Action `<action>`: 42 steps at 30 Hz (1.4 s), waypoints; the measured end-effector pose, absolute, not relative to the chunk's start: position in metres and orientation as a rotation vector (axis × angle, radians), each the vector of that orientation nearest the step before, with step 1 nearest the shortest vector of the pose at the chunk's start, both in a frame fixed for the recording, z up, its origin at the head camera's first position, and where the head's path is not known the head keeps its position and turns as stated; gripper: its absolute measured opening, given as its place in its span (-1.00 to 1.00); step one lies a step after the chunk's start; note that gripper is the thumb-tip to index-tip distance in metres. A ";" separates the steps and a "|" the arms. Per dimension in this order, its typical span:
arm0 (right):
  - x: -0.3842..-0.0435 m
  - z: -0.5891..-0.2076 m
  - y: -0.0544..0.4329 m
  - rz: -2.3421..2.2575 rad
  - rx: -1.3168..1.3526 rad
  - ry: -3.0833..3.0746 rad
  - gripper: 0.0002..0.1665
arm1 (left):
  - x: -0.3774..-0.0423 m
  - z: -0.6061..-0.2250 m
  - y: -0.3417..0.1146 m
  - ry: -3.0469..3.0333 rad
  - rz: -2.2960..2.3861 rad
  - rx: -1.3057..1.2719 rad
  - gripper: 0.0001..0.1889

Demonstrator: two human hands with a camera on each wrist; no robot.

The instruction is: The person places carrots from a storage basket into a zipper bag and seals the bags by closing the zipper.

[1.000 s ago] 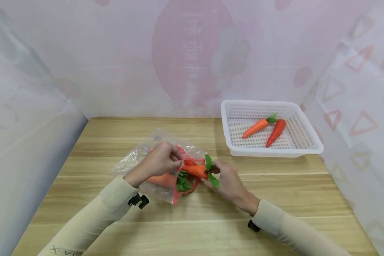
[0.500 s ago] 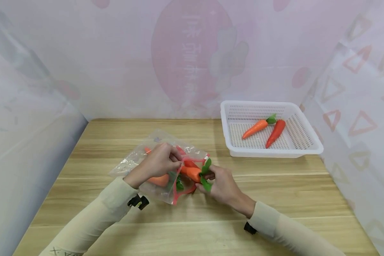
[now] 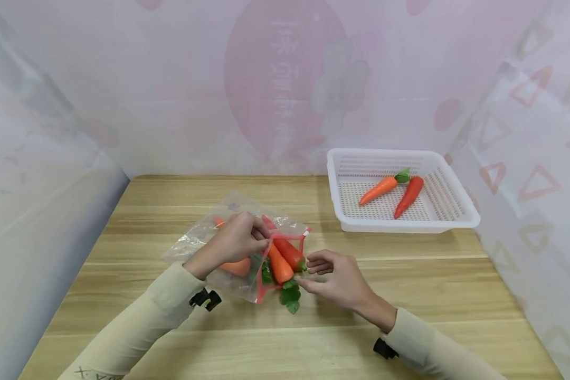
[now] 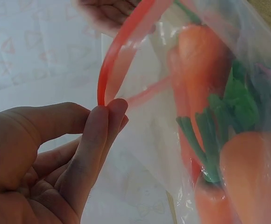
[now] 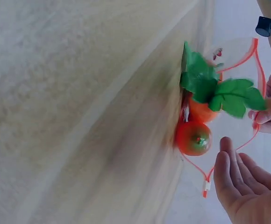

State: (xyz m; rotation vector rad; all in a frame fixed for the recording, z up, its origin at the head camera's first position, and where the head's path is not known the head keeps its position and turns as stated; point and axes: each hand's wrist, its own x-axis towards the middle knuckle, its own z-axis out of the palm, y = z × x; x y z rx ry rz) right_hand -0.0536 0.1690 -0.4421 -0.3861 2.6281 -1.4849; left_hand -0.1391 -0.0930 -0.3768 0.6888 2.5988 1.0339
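Observation:
My left hand (image 3: 239, 237) pinches the red-edged rim of a clear zip bag (image 3: 190, 244) between thumb and fingers, holding its mouth up. Inside the mouth lie a carrot (image 3: 281, 264) and a red chili pepper (image 3: 290, 254) side by side. The carrot's green leaves (image 3: 291, 296) stick out over the rim onto the table. Deeper in the bag, more carrots (image 4: 252, 168) show through the plastic in the left wrist view. My right hand (image 3: 334, 277) is just right of the bag's mouth, fingers loosely bent and holding nothing, its fingertips close to the pepper's green stem end.
A white perforated basket (image 3: 410, 227) stands at the back right of the wooden table (image 3: 247, 348). In it lie another carrot (image 3: 379, 191) and another red chili pepper (image 3: 409, 197). Printed cloth walls (image 3: 171, 95) enclose the table at the back and sides.
My right hand has let go of the carrot and drawn back slightly right. The carrot has swung down, its leaves now pointing toward me. The left hand keeps its pinch on the bag.

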 end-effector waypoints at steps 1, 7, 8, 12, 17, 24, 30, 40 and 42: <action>-0.054 -0.443 0.169 -1.478 -0.390 2.619 -0.38 | -0.139 -0.377 -0.093 2.595 1.036 0.687 -0.92; -0.055 -0.454 0.161 -1.386 -0.496 2.592 -0.55 | -0.140 -0.378 -0.093 2.583 1.035 0.701 -0.92; -0.056 -0.456 0.160 -1.368 -0.517 2.596 -0.58 | -0.140 -0.378 -0.093 2.586 1.033 0.705 -0.93; -0.059 -0.459 0.153 -1.292 -0.592 2.640 -0.67 | -0.140 -0.378 -0.093 2.596 1.041 0.718 -0.93; -0.064 -0.460 0.145 -1.243 -0.658 2.703 -0.74 | -0.140 -0.378 -0.092 2.580 1.053 0.716 -0.93; -0.073 -0.459 0.138 -1.202 -0.677 2.791 -0.84 | -0.140 -0.377 -0.092 2.581 1.051 0.727 -0.94; -0.080 -0.455 0.133 -1.117 -0.634 2.825 -0.83 | -0.140 -0.376 -0.092 2.577 1.051 0.725 -0.94; -0.079 -0.438 0.141 -1.025 -0.560 2.762 -0.73 | -0.139 -0.379 -0.093 2.573 1.052 0.691 -0.93; -0.078 -0.432 0.146 -1.026 -0.548 2.741 -0.72 | -0.138 -0.380 -0.093 2.577 1.050 0.699 -0.93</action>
